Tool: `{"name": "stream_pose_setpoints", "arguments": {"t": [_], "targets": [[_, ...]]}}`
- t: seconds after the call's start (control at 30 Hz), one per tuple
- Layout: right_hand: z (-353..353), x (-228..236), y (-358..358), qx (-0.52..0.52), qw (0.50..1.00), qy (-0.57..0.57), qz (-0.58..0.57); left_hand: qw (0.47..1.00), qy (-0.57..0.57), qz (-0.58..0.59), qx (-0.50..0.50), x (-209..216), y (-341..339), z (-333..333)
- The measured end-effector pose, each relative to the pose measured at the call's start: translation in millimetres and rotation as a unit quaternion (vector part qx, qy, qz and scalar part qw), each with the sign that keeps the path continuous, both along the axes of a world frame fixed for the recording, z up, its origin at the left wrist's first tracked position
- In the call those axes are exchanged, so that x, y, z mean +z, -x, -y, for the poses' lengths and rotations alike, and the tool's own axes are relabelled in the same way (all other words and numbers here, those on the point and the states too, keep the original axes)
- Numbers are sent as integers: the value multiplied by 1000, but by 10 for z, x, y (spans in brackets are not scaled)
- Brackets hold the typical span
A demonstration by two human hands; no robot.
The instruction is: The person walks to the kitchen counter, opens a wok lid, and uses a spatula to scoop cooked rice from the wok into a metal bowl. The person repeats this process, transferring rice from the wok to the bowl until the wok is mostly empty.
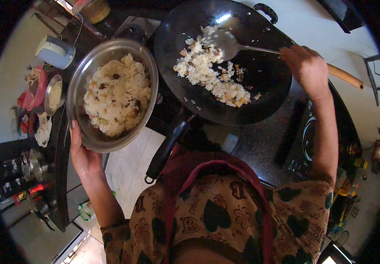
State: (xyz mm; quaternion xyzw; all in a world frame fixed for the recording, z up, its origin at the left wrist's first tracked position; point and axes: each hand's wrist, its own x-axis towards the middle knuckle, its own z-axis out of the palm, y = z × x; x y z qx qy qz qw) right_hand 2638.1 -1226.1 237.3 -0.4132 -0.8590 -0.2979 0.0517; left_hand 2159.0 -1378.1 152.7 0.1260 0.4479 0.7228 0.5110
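My left hand [85, 157] grips the lower left rim of a wide steel bowl [78, 115], which is tilted toward me. Cooked rice [116, 99] with brown and dark bits heaps inside it. To its right is a large black wok [260, 99] with a long black handle pointing toward me. More rice [203, 66] lies in a band across the wok's left and middle. My right hand [306, 70] is closed around the handle of a metal spatula [223, 44], whose wooden end sticks out to the right. The spatula's blade rests on the rice at the wok's far side.
A black induction cooktop [306, 136] is set on the dark speckled counter [260, 147] near my right forearm. At the left are a blue-grey kettle [56, 52], a small steel bowl [53, 94] with pale contents and a pink bag [35, 86]. Pans and lids [34, 163] stand lower left.
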Motion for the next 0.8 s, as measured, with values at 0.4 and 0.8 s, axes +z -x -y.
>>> {"name": "stream_pose_setpoints", "arguments": {"t": [0.4,0.8], "targets": [[-244,60,-971,-183,950,248,-38,1000,-14,15,-14,-62,24,-5],[-184,-973,-305,-95,863,349,-352,1000,13,-27,-9,-74,-27,79]]}}
